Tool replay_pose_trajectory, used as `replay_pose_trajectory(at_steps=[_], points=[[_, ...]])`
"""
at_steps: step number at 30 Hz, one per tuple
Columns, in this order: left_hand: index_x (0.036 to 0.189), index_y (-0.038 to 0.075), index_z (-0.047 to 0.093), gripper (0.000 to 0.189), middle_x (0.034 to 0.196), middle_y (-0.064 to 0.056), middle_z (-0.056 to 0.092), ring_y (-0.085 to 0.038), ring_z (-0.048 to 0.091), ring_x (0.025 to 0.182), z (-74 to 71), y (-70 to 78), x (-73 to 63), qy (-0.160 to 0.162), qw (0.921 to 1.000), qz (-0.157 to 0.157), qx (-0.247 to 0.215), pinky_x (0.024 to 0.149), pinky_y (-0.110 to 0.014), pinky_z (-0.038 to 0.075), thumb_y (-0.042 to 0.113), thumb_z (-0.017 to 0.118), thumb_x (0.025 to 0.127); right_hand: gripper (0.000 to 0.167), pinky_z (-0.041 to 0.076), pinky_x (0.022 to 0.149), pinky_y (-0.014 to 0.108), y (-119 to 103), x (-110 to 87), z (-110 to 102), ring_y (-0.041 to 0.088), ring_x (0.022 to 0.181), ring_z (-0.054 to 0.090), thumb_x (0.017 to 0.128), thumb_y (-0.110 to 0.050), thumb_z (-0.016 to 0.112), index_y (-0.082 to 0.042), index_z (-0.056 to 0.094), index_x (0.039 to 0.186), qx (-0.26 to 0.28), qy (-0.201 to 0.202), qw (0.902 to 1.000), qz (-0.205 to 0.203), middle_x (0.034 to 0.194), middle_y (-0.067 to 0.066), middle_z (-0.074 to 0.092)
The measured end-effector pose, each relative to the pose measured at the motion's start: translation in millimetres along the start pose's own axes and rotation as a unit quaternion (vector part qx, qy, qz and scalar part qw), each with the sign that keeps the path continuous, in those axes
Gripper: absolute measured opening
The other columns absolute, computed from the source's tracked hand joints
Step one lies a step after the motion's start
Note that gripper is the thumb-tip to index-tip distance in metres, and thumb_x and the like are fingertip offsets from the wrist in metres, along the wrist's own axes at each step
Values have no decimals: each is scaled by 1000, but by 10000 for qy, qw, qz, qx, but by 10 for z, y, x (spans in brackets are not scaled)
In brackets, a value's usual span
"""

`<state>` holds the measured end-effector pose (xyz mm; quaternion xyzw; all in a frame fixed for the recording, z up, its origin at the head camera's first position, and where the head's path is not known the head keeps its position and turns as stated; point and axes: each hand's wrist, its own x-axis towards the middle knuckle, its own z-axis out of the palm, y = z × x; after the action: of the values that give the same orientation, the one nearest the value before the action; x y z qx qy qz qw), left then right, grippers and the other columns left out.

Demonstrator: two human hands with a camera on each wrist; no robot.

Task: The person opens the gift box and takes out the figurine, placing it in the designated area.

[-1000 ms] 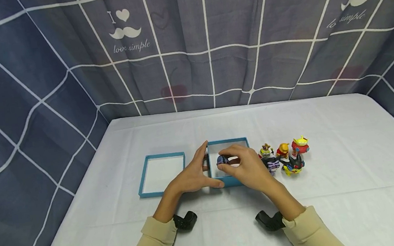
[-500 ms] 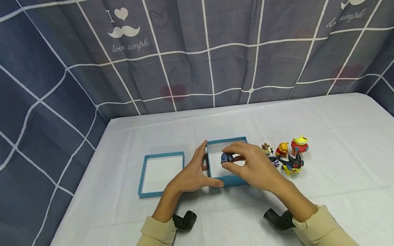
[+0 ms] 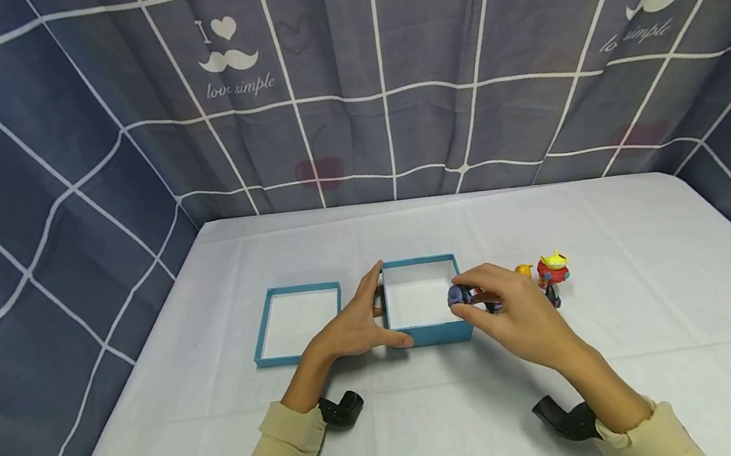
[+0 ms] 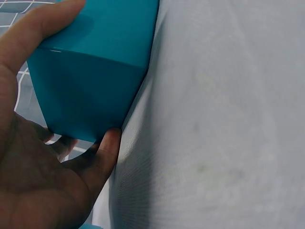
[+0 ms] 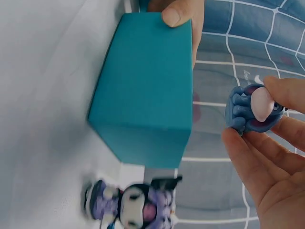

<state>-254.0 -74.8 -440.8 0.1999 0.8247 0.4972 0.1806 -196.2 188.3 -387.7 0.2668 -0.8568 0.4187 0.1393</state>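
In the head view, my left hand holds the left side of an open teal box, its thumb along the front wall and its fingers round the side. The box's white inside holds nothing. My right hand pinches a small blue toy figurine between thumb and fingers, above the box's right edge. The right wrist view shows this figurine with a pale rounded patch, raised above the rim. Below, a purple-and-white figurine with black ears stands beside the box.
Left of the box lies its teal-rimmed lid, white inside. Right of the box, several figurines stand together, partly hidden by my right hand; a red one with a yellow top shows. A grey checked curtain stands behind the white table.
My right hand has moved right with the blue figurine, from over the box's middle to its right edge, covering more of the other figurines. My left hand has stayed on the box.
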Motion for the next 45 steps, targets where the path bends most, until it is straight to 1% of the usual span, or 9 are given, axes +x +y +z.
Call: replay_pose_trajectory(at_steps=[3,12,17,20,25,32,37,40,45], points=[[160,24,-3,128,164,-4,3,-35,47,129,-6,-3,-4,-11,10000,-23,21,101,-45,43,28,89,71,25,57,76,34,28,-62,-62,10,86,67,86,-8,77,-10,72,111,-14,62,10000,15,101,-8,67],[160,24,-4,127,164,-5,0,-36,47,129,-8,-8,-14,-97,9999,79,-38,102,-46,42,29,88,73,32,53,77,21,76,-251,-240,10,88,64,83,-6,79,-15,72,113,-187,283,9994,77,104,-10,67],[160,23,-5,127,164,-5,0,-36,48,129,-8,-12,-9,-99,9999,107,-7,102,-46,42,29,88,73,32,50,78,15,93,-340,-324,8,89,64,82,-3,80,-13,72,111,-343,383,9986,87,105,-9,66],[160,24,-4,127,164,-3,0,-36,48,128,-7,-19,4,-103,9999,89,29,102,-45,42,29,88,72,33,49,79,13,108,-394,-385,7,91,63,82,-1,79,-10,71,113,-420,456,9980,131,107,-7,66],[159,29,-3,128,163,-2,2,-34,48,128,-9,-18,10,-67,10000,30,0,102,-43,43,29,89,71,36,48,82,11,139,-465,-478,3,95,62,82,0,79,-10,70,114,-578,575,9964,233,110,-5,65],[159,30,-3,127,163,-1,1,-33,48,128,-10,-3,-2,-73,10000,21,-41,102,-42,43,28,89,72,40,49,82,12,213,-553,-599,2,102,61,80,8,77,-11,69,115,-550,647,9962,211,110,-1,67],[159,29,-3,128,163,-2,3,-32,48,128,-16,-1,-1,-66,10000,14,-40,101,-42,43,28,89,71,37,48,84,12,273,-628,-691,0,101,60,82,10,74,-6,69,115,-491,833,9944,433,109,1,66],[160,28,-3,128,163,-3,4,-32,49,128,-18,-4,0,-48,10000,9,-19,102,-43,43,29,89,71,34,46,84,10,316,-666,-731,-3,100,59,84,8,73,-6,69,115,-580,940,9920,612,109,1,65],[159,29,-3,128,163,-2,4,-33,49,128,-18,-5,3,-56,10000,23,6,102,-43,42,30,89,71,31,44,85,8,401,-714,-770,-9,100,57,87,3,72,-3,68,118,-720,976,9886,893,112,6,65]])
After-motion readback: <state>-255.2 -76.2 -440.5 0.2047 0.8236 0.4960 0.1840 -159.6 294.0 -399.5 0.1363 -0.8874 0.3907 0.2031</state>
